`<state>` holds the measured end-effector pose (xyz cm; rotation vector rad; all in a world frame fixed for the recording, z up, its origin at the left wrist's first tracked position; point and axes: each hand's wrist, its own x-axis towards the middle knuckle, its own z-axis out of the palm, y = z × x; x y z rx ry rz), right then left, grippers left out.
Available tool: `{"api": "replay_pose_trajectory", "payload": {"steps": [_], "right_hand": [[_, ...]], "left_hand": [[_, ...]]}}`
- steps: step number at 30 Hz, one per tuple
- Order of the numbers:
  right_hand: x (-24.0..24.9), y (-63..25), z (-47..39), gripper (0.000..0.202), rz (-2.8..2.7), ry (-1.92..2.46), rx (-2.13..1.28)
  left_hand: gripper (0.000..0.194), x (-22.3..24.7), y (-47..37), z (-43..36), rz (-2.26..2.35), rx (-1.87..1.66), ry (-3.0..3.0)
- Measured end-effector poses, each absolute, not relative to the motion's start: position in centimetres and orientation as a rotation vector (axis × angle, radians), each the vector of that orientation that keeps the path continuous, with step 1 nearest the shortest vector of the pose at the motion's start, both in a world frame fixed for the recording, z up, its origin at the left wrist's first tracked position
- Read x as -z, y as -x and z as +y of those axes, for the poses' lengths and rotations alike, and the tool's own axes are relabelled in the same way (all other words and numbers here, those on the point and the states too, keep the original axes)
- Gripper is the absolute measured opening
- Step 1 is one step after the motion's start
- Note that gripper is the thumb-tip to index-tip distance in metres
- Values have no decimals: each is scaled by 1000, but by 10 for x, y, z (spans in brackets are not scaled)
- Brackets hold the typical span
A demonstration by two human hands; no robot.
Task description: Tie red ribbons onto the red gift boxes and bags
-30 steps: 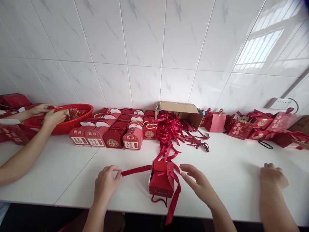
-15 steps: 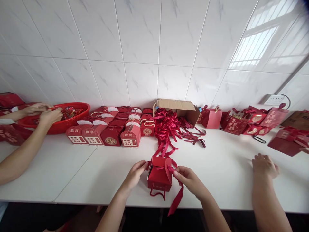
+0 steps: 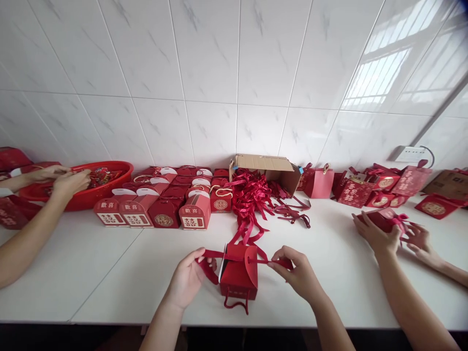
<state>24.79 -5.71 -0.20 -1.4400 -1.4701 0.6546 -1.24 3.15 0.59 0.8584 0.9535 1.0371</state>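
A small red gift box (image 3: 238,280) stands on the white table in front of me, a red cord handle (image 3: 236,305) hanging from its near side. A red ribbon (image 3: 215,254) passes through the top of the box and comes out on both sides. On the left, my left hand (image 3: 190,275) pinches one end, and a loose tail of it droops below the fingers. My right hand (image 3: 294,270) grips the other end, to the right of the box. Both ribbon ends look stretched outward, away from the box.
Behind the box, loose red ribbons (image 3: 252,195) spill from a cardboard box (image 3: 265,161). Several red gift boxes (image 3: 166,212) stand left of them. A co-worker's hands (image 3: 71,180) are over a red basin (image 3: 109,187) at far left. Other hands (image 3: 380,234) hold a red box at right.
My hands have moved apart, drawing the ribbon straighter through the box top. At right, a co-worker's hand that was bare on the table is now on a red box.
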Motion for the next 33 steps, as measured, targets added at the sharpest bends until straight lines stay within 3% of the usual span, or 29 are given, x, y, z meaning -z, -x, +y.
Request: {"api": "replay_pose_trajectory", "payload": {"steps": [3, 9, 22, 33], "right_hand": [[-1, -252, -58, 10, -1590, 1389, -341], [11, -258, -59, 25, -1600, 1323, -10], [81, -255, -61, 28, -1563, 1588, -52], [95, -248, -56, 24, -1634, 1712, -141]], "left_hand": [[24, -13, 13, 31, 892, -1008, -838], [32, -8, 15, 31, 890, -979, -918], [32, 27, 16, 28, 1178, -868, -1355], [40, 42, 16, 31, 1199, -732, -1563]]}}
